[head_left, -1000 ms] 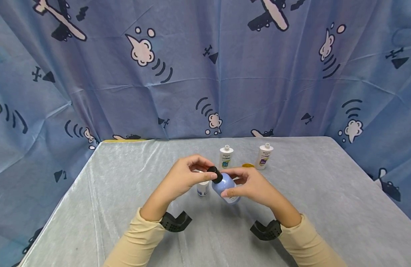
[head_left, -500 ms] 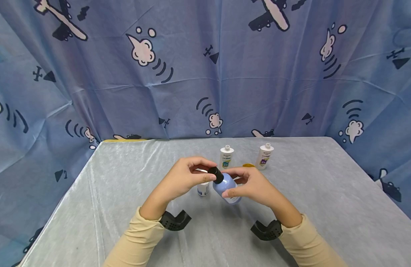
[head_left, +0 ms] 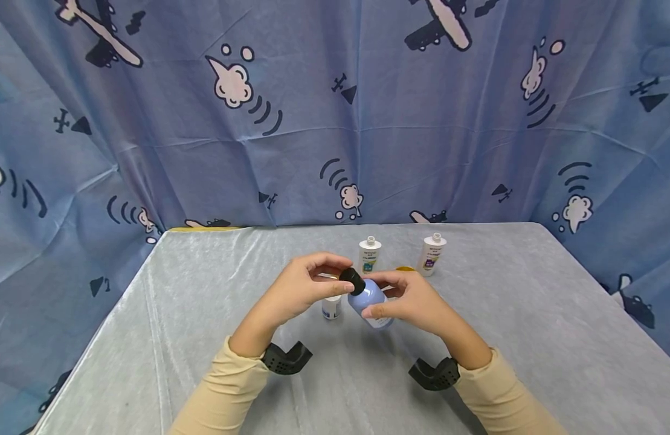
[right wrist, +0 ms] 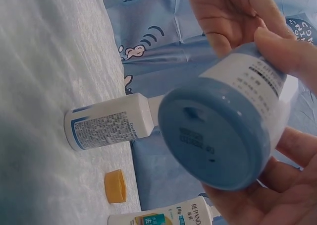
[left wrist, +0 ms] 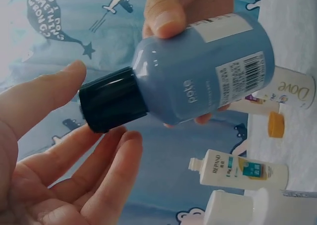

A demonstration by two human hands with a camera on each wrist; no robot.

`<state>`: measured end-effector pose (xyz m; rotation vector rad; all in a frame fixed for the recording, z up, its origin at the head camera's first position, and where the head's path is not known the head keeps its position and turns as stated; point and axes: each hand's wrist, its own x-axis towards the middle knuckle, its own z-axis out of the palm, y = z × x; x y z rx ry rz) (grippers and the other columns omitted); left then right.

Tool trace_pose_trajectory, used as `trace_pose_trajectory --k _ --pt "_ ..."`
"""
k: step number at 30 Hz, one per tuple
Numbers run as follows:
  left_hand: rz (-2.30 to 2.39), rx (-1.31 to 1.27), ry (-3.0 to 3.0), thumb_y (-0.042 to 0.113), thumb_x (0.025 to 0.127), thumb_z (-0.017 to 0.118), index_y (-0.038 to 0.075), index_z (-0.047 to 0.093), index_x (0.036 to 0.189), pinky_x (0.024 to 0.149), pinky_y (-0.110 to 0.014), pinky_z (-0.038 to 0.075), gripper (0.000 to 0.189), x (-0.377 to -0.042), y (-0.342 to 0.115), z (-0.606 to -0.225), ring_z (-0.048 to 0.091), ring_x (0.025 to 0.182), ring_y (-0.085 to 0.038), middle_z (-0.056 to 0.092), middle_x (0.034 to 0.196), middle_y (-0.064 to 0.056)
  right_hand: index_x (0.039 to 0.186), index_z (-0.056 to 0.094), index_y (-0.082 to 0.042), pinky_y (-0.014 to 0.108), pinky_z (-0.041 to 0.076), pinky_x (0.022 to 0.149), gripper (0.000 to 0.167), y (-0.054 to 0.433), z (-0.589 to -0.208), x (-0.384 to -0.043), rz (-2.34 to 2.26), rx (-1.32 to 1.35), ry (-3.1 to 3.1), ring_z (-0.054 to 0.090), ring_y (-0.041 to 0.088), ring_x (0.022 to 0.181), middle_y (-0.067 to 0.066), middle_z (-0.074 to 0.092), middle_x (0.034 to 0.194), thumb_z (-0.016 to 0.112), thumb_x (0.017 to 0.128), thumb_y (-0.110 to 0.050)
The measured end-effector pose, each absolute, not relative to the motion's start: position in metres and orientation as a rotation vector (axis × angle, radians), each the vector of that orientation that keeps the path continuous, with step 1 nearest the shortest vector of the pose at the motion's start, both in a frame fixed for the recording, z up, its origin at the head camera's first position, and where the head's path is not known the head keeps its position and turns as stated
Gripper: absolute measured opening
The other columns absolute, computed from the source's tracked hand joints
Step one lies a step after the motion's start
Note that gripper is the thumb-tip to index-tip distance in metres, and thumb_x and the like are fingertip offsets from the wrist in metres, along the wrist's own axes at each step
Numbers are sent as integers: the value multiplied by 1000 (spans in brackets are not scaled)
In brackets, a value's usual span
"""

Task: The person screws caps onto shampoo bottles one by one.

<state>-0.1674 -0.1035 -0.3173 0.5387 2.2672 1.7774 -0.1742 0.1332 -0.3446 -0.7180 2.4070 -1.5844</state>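
Observation:
In the head view, a pale blue bottle (head_left: 367,296) with a black cap (head_left: 352,281) is held tilted above the table, its cap end toward the left. My left hand (head_left: 304,283) pinches that cap, thumb on one side and fingertips on the other, as the left wrist view also shows. The bottle's body is gripped by my right hand (head_left: 408,302). White label panels and a barcode (left wrist: 247,69) show on its side. In the right wrist view, the base (right wrist: 210,136) faces the camera.
A white bottle (head_left: 331,308) stands just behind the left fingers. Two uncapped white bottles, one teal-labelled (head_left: 369,257) and one purple-labelled (head_left: 431,257), stand farther back. A yellow cap (left wrist: 276,125) lies near them. A Dove bottle (left wrist: 294,86) shows in the left wrist view.
The bottle and its cap have shifted very slightly up and right in the head view. Both hands keep their holds, and the standing bottles stay where they were.

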Motion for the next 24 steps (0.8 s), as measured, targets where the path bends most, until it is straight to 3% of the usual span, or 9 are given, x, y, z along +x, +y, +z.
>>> trace_pose_trajectory --k 6,14,18,24 --pt "1764 511 2300 20 87 77 6 67 122 87 -37 59 38 -168 -99 -321 70 95 -17 70 115 -13 126 67 -1 27 58 80 56 133 -343 -173 -1567 -689 2437 65 20 101 17 67 119 86 77 -20" --pt "1793 513 2326 22 87 77 9 71 117 87 -48 58 33 -168 -98 -322 70 92 -23 72 110 -12 124 68 -1 27 58 78 54 132 -341 -172 -1576 -673 2451 65 19 97 16 69 115 86 77 -20" --pt "1797 532 2319 22 88 77 9 71 119 87 -46 58 34 -168 -98 -321 70 90 -16 72 112 -11 123 68 0 28 58 78 53 132 -341 -172 -1587 -655 2443 66 20 95 17 69 114 86 77 -19" --pt "1792 610 2312 18 90 74 7 69 123 85 -34 59 35 -167 -99 -321 72 95 -19 70 121 -12 123 67 1 28 59 77 54 133 -341 -172 -1606 -664 2408 67 20 93 18 69 113 86 77 -18"
